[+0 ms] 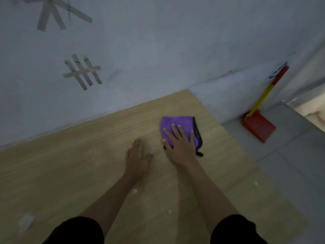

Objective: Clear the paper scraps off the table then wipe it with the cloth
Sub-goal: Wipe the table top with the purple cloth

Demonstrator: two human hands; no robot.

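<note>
Seen from above, two bare forearms in short black sleeves (79,231) reach forward over a light wood-grain table (70,164). Nearest the viewer, a few tiny white flecks (134,190) lie on the wood around the arms, and a pale smudge (26,221) marks the near left. Whether these are paper or dust is too small to tell.

Farther on, the left hand (136,155) rests flat on bare wood, fingers straight and close together, holding nothing. Just to its right, the right hand (179,143) presses down, fingers spread, on a folded purple microfibre cloth (175,124) with a dark edge. The cloth lies towards the table's far right corner.

No large paper scraps show, so clearing looks essentially finished and wiping appears under way. The near and left stretches, flecks included, probably have yet to be wiped.

Beyond the table, a red dustpan with a yellow handle (259,125) stands on the floor against the wall.
</note>
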